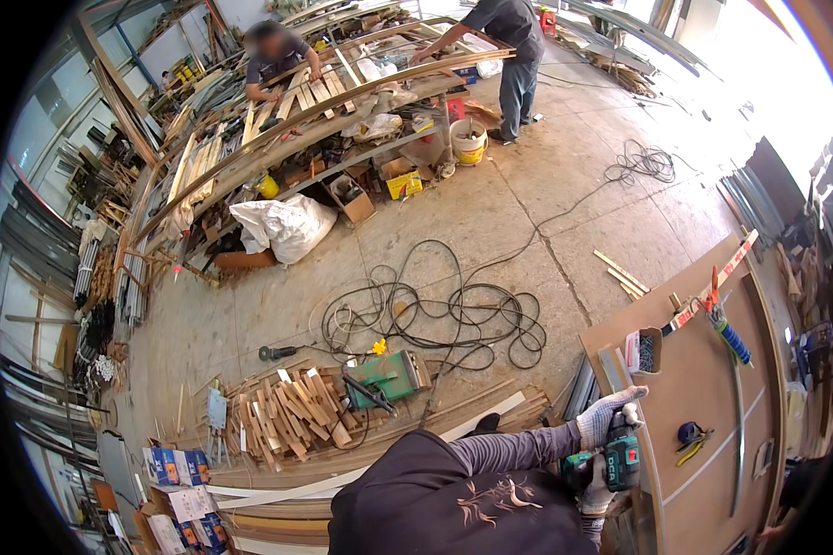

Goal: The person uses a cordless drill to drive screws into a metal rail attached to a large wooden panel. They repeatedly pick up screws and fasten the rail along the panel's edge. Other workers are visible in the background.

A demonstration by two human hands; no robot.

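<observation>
A green and black cordless drill (620, 462) is in my gloved right hand (597, 488), whose fingers wrap round its grip. At the drill's front end, my gloved left hand (606, 416) is closed about the chuck, one digit stretched out to the right. Whether a small bit or screw is between those fingers cannot be made out. Both hands are beside the left edge of a brown board-topped table (703, 407). A small open box of screws (643, 353) sits on that table, just beyond my left hand.
On the table lie a tape measure (690, 431), yellow-handled pliers (690, 451) and a blue tube with an orange-handled tool (731, 338). Black cable (453, 305) coils across the floor. Cut wood (292, 412) and a green machine (384, 377) are left. Two people work at a far rack (342, 97).
</observation>
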